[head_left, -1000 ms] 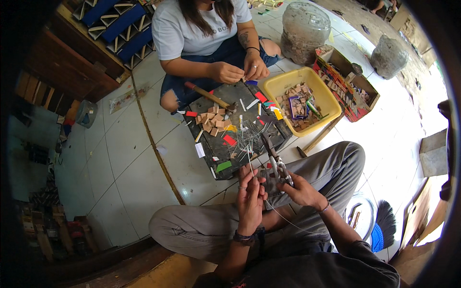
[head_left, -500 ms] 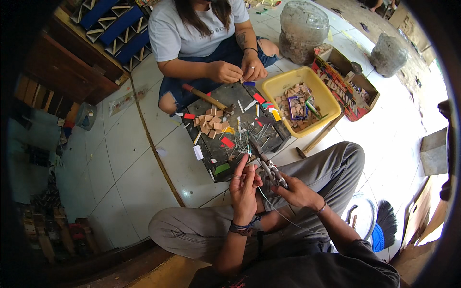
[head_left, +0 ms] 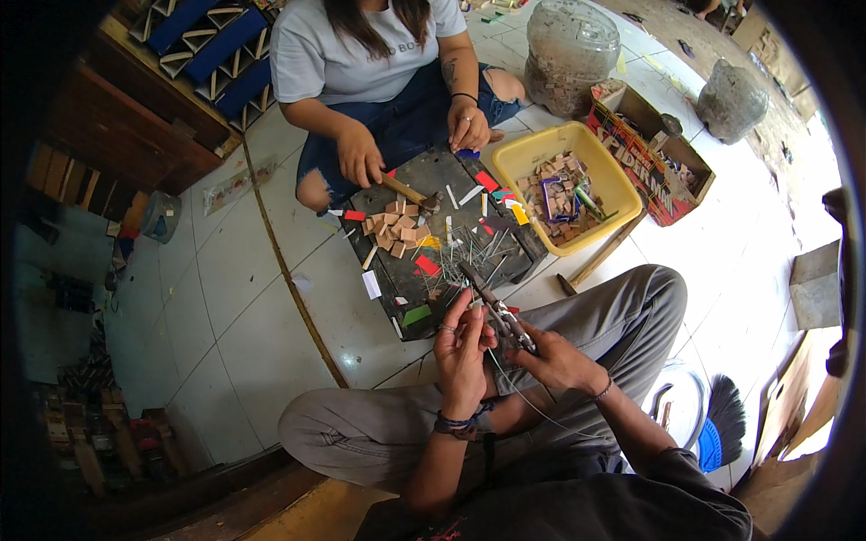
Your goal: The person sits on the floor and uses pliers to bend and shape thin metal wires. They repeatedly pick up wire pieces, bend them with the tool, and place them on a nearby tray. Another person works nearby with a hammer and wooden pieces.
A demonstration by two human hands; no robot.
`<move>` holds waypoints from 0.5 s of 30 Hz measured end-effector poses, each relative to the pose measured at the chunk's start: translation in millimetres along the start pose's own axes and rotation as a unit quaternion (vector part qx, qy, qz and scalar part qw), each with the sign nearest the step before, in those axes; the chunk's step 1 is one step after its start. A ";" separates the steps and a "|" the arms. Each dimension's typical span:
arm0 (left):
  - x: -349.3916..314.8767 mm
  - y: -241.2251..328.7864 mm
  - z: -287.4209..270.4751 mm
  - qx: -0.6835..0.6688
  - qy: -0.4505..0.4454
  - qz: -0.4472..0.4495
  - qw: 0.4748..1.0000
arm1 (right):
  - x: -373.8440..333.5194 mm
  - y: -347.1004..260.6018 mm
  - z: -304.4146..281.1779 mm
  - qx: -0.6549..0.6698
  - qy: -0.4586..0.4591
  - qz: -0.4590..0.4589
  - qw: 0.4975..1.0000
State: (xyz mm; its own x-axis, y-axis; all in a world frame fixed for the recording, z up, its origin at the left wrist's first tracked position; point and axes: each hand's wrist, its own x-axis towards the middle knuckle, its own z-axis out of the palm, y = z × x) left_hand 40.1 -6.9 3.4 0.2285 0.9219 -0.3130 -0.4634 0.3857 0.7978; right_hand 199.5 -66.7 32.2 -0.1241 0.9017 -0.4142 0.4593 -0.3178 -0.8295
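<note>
My left hand [head_left: 463, 362] pinches a thin pale wire [head_left: 525, 398], whose long tail curves down across my lap. In my right hand [head_left: 559, 361] are metal pliers [head_left: 499, 311], their jaws just beyond my left fingertips, over the near edge of a low dark worktable [head_left: 426, 177]. Short cut wires [head_left: 458, 256] lie scattered there under the plier tips. Left of them is a pile of small wooden blocks [head_left: 395, 231], with a hammer [head_left: 408, 192] behind it. A co-worker's hand [head_left: 361, 160] reaches the hammer's handle end; their other hand [head_left: 469, 126] rests at the table's far edge.
A yellow basin [head_left: 621, 197] holding wooden pieces stands right of the table, beside an open carton [head_left: 663, 185]. Another hammer [head_left: 597, 257] lies on the tiled floor. Farther back is a cloudy plastic container [head_left: 573, 54]. A black-bristled brush [head_left: 723, 419] sits near my right elbow.
My pliers have shifted slightly, their tips a little to the left. The co-worker's hands have parted, one moving left and down to the hammer handle. My left hand has barely moved.
</note>
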 end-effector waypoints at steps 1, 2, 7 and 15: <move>0.3 -0.6 -0.3 -0.001 0.001 0.001 1.000 | -0.2 -1.2 -0.2 0.002 0.003 -0.007 1.000; 0.7 -1.6 -0.5 0.000 0.000 0.002 1.000 | -0.4 -2.3 -0.3 0.001 0.005 -0.006 1.000; 1.6 -5.7 -3.4 0.003 0.005 0.003 1.000 | 0.2 -3.5 0.7 0.010 0.012 0.002 1.000; 3.0 -6.9 -5.6 -0.003 0.001 -0.002 1.000 | 5.5 9.9 9.5 -0.004 0.040 -0.020 0.999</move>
State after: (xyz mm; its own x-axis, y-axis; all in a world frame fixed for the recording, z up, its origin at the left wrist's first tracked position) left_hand 39.2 -6.5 -6.0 0.2277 0.9207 -0.3170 -0.4684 0.3890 0.7932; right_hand 195.0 -67.7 18.2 -0.0714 0.9343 -0.3493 0.4617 -0.2795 -0.8419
